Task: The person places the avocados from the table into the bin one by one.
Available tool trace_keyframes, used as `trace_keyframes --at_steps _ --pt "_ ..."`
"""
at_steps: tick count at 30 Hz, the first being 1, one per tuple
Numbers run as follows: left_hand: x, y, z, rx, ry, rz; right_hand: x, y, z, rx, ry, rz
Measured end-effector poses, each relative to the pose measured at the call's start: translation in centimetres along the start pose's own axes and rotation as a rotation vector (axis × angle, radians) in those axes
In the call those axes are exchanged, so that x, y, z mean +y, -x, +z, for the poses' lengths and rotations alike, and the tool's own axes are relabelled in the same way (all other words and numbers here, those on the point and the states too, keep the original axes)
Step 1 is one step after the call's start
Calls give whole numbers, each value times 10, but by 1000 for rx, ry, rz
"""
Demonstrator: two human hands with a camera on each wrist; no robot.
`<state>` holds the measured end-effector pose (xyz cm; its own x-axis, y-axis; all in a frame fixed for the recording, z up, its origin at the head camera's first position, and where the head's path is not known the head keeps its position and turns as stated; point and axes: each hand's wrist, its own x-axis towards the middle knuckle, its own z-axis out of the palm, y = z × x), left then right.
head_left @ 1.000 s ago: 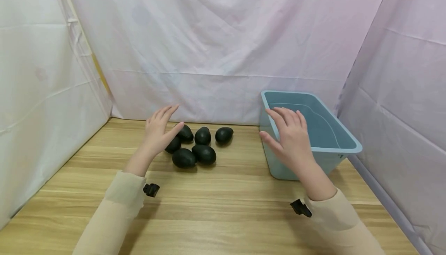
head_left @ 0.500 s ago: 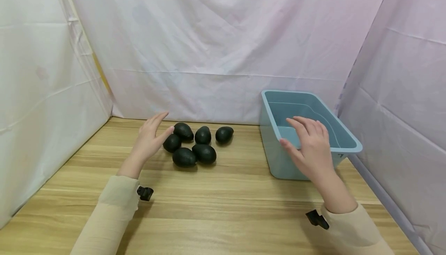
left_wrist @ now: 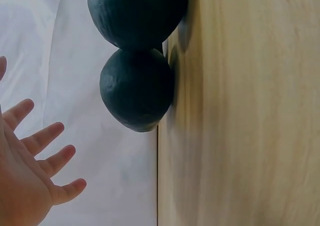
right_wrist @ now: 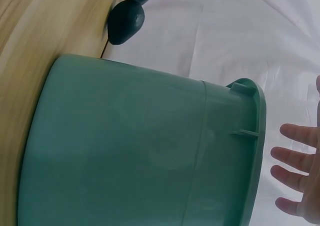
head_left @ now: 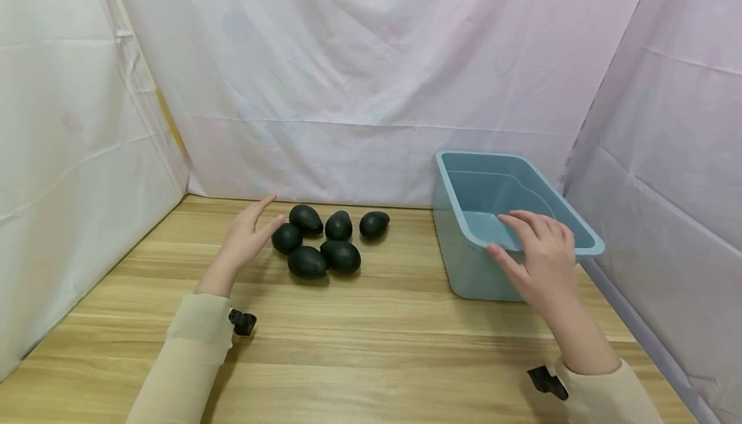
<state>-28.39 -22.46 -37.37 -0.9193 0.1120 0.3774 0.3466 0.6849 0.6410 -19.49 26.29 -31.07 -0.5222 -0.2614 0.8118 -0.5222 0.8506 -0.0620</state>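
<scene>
Left hand (head_left: 246, 234): fingers extended, thumb held apart, nothing in it. Hovers just left of the avocado group, raised off the surface (head_left: 348, 359); left wrist view shows a gap between the spread fingers (left_wrist: 45, 137) and the nearest fruit.

Right hand (head_left: 545, 260): also well open, thumb out to the side, fingers slightly bent, holding nothing. Hangs over the near end of the blue-green bin (head_left: 475, 276), overlapping its front rim in head view; right wrist view shows fingertips clear of the rim, no contact.

Six dark avocados, all on the surface, left of the bin. Loose cluster: leftmost avocado (head_left: 286, 238) nearest the left hand, back-left avocado (head_left: 305, 219) behind it, front-left avocado (head_left: 308, 263) and front-middle avocado (head_left: 341, 256) side by side at the front, back-middle avocado (head_left: 339, 225) upright-looking behind those. Right-hand avocado (head_left: 374, 225) sits a bit apart, toward the bin, its narrow end pointing right.

Bin stands upright at right, open top, long side running front to back, bare floor partly visible past the right hand.

Pale sleeves on both arms, left sleeve (head_left: 194, 346) and right sleeve (head_left: 608, 398), each with a small black wrist device, left (head_left: 242, 322) and right (head_left: 547, 382). White cloth (head_left: 377, 76) hangs behind and at both sides. Surface is light wood grain.
</scene>
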Motion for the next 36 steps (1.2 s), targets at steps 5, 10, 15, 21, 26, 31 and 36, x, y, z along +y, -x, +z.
trace_keyframes --at_steps 5,10,15,21,26,31,36 --pt "-5 1 2 -18 16 -21 -2 6 -7 -5 35 -6" --pt "-7 1 3 -18 39 -42 -2 9 -18 -9 48 11" --pt "-10 1 3 -28 51 -59 0 12 -24 -16 93 11" --pt "-11 0 4 -49 67 -87 10 17 -25 -39 125 -4" --pt "-14 -1 6 -49 93 -108 18 21 -18 -34 137 6" --pt "-17 -2 9 -37 127 -126 21 24 -7 51 179 27" --pt "-19 -3 11 -28 164 -126 22 27 1 128 189 47"
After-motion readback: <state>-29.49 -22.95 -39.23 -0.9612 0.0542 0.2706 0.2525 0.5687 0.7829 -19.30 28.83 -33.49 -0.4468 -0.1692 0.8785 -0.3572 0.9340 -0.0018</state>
